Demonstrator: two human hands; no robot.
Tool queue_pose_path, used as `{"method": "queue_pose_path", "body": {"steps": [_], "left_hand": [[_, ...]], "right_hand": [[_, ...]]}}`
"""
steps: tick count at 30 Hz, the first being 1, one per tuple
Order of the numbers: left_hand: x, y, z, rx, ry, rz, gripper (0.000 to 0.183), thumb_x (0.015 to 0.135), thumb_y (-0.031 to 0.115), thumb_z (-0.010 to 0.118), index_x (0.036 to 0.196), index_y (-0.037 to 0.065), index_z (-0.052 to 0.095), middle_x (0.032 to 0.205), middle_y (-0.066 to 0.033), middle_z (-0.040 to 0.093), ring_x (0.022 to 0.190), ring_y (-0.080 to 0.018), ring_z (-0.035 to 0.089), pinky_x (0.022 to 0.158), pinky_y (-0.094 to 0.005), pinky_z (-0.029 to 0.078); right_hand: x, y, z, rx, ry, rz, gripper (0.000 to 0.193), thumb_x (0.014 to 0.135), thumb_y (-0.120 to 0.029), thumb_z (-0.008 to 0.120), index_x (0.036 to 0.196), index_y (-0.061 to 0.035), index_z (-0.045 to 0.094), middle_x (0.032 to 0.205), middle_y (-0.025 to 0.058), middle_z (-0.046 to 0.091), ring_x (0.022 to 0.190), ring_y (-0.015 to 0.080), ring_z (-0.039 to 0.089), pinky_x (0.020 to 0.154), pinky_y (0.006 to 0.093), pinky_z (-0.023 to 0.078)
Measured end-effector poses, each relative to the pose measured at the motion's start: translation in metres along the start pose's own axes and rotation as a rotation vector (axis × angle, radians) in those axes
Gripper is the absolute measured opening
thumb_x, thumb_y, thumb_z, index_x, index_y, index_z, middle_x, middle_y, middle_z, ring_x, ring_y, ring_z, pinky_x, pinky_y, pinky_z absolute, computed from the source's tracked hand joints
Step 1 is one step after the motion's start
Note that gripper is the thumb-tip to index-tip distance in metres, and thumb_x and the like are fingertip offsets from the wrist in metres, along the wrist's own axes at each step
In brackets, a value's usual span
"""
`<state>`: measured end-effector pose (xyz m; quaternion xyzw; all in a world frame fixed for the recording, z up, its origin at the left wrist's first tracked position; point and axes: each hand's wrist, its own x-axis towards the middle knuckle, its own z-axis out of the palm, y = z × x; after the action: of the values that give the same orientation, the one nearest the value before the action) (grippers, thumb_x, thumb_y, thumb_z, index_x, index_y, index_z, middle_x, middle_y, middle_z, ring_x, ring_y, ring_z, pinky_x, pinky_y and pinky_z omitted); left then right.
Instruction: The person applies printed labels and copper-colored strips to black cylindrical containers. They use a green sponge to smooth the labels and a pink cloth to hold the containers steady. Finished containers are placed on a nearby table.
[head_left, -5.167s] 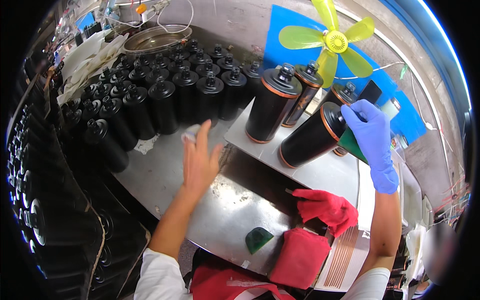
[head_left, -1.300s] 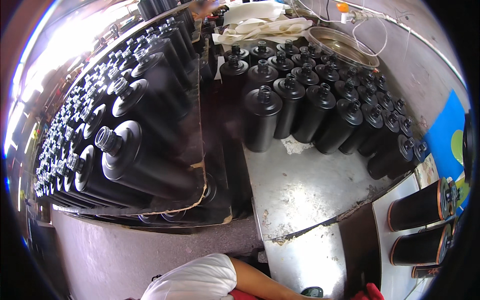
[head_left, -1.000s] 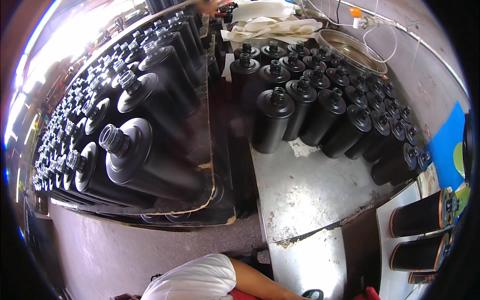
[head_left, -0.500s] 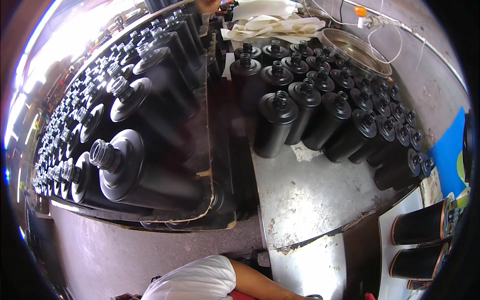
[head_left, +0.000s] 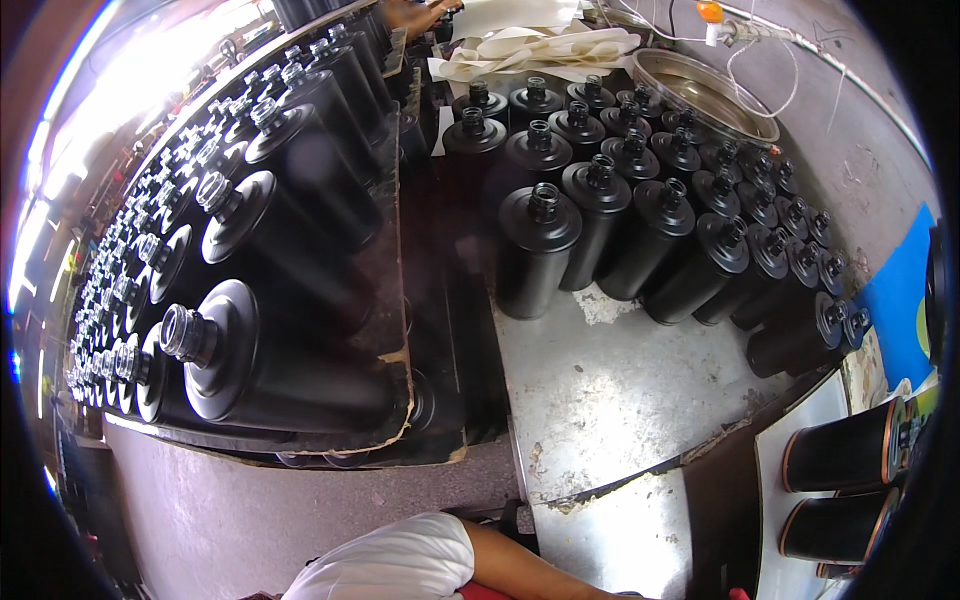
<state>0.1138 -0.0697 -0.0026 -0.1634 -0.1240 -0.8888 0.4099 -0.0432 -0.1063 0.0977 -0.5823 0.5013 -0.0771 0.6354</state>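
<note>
Bottles [head_left: 663, 210], matte black, stand grouped on the metal tabletop [head_left: 615, 395] from one to two o'clock; others crowd a board [head_left: 393, 357] at nine. Two copper-rimmed bottles [head_left: 835, 526] sit at four. The left forearm [head_left: 530, 568] enters at six; both hands are out of view, their state impossible to tell.

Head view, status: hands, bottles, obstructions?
Both hands out of view. Black bottles upright on metal table. Left forearm at lower edge, not blocking them.
</note>
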Motion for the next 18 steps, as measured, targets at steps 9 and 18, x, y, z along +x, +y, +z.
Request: {"method": "queue_pose_path", "body": {"steps": [9, 18], "left_hand": [[0.005, -0.003, 0.007, -0.215, -0.079, 0.083, 0.029, 0.092, 0.000, 0.049, 0.119, -0.004, 0.056, 0.116, -0.0159, 0.061, 0.110, -0.0238, 0.057, 0.096, -0.0353, 0.043], [0.002, 0.024, 0.038, -0.099, 0.026, 0.112, 0.039, 0.094, 0.005, 0.047, 0.133, 0.001, 0.043, 0.109, -0.0177, 0.064, 0.087, -0.0237, 0.067, 0.074, -0.0318, 0.055]], "right_hand": [[-0.005, -0.011, 0.005, 0.007, 0.071, 0.012, 0.035, 0.090, -0.021, 0.049, 0.119, -0.0008, 0.053, 0.108, 0.0164, 0.061, 0.100, 0.0274, 0.058, 0.090, 0.0367, 0.047], [-0.013, -0.052, 0.011, 0.145, 0.350, 0.125, 0.043, 0.093, -0.028, 0.044, 0.125, -0.0008, 0.050, 0.110, 0.0204, 0.060, 0.103, 0.0332, 0.059, 0.092, 0.0410, 0.048]]}}
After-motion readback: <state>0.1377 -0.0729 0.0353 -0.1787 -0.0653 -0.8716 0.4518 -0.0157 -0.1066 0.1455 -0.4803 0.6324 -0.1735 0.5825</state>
